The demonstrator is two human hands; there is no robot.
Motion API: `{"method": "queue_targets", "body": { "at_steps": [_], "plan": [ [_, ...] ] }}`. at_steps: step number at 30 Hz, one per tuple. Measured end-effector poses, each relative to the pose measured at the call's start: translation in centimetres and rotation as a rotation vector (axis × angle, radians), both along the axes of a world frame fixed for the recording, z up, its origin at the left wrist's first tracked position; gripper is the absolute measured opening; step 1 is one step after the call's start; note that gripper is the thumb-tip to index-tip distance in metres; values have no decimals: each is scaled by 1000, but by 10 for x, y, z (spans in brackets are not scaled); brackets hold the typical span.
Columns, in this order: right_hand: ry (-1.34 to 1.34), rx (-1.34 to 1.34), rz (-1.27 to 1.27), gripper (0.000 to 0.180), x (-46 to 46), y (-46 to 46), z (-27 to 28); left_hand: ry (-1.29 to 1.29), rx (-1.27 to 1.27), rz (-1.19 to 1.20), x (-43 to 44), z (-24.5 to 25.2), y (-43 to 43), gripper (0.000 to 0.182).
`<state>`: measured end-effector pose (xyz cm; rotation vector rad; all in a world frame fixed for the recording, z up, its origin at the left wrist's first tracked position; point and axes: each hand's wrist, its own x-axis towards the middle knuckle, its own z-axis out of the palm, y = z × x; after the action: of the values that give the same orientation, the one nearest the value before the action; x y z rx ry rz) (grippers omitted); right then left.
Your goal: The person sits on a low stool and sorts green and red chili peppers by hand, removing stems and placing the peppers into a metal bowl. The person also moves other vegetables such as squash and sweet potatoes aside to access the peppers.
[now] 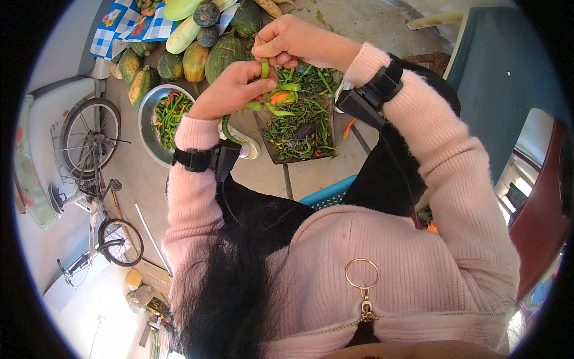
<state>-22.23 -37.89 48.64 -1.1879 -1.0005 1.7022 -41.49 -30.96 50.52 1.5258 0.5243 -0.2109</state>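
My left hand [235, 89] is closed around several green and orange chili peppers [282, 97], with its thumb lying over them. Above it, my right hand [287, 42] pinches the upper end of a green pepper [265, 68], whose lower part meets the fingers of my left hand. Beneath both hands is a dark square tray [296, 160] heaped with small green peppers and darker plant bits. To the left stands a metal bowl [145, 128] holding green and some red peppers. One long green pepper [231, 132] hangs below my left wrist.
Pumpkins [195, 63] and pale gourds [183, 35] lie on the floor beyond the bowl, by a blue checked cloth [105, 39]. An orange pepper [349, 128] lies right of the tray. A blue plastic basket [329, 193] is between my legs. A bicycle [92, 179] stands at left.
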Motion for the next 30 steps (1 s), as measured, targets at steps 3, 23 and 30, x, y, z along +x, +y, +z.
{"method": "queue_targets", "body": {
  "at_steps": [3,23,30],
  "plan": [
    [240,-108,12,21,-2,-2,3,-58,-80,-24,-2,9,-1,13],
    [213,52,62,17,-16,-3,-10,-477,-807,680,-24,11,24,28],
    [56,133,-48,25,-24,-2,-16,-591,-1038,702,-16,-8,19,25]
  ]
}}
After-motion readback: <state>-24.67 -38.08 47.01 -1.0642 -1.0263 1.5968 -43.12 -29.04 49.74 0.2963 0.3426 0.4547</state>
